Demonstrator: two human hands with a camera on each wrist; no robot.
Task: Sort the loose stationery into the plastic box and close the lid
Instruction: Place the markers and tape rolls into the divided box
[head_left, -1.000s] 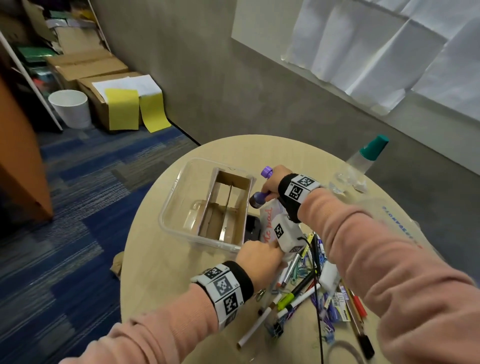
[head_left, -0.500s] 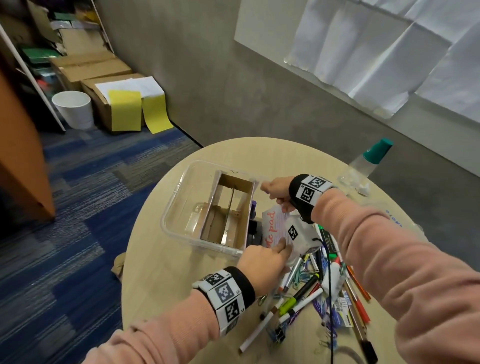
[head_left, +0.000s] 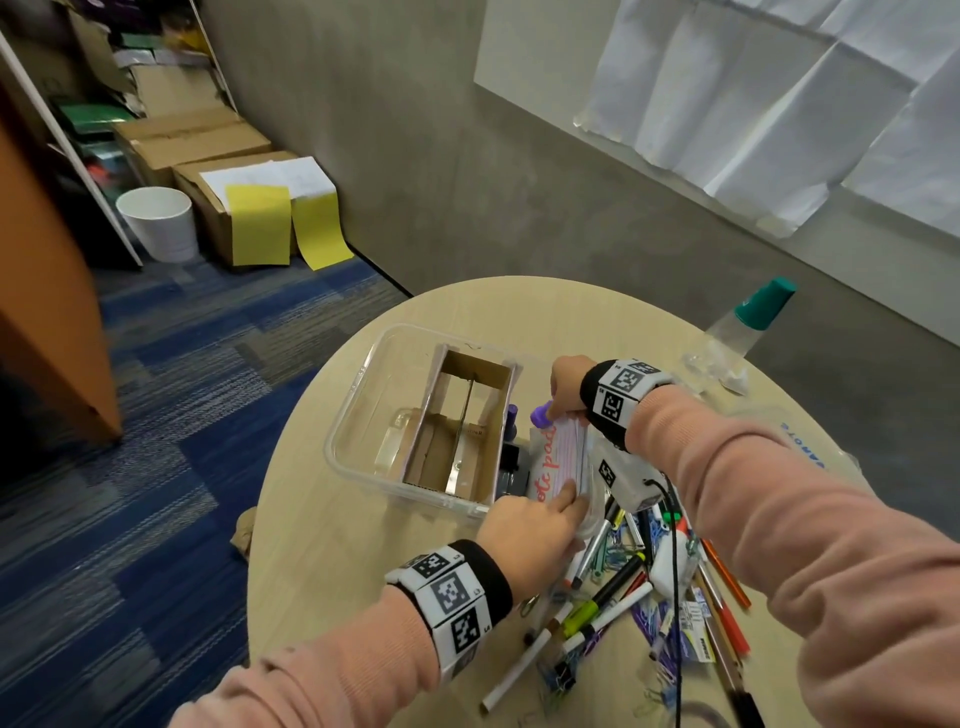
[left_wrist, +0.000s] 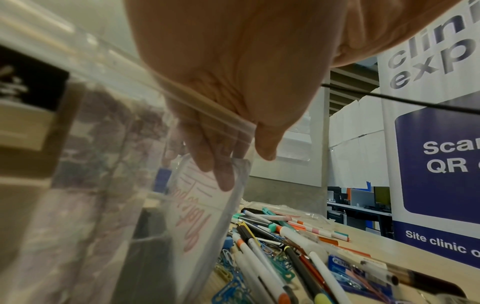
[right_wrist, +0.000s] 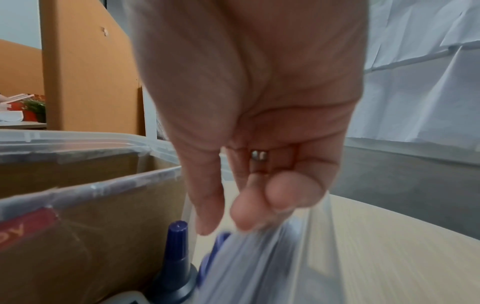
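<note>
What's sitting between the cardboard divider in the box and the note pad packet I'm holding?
In the head view, a purple-capped bottle and a dark item below it stand between the cardboard divider and the note pad packet; the right wrist view shows the cap too.

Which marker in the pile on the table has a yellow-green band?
The black marker in the middle of the pile; those beside it are white or orange.

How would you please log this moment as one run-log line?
left hand: pinches note pad bag near end | right hand: pinches far end | plastic box: lid off | pens: loose on table
</note>
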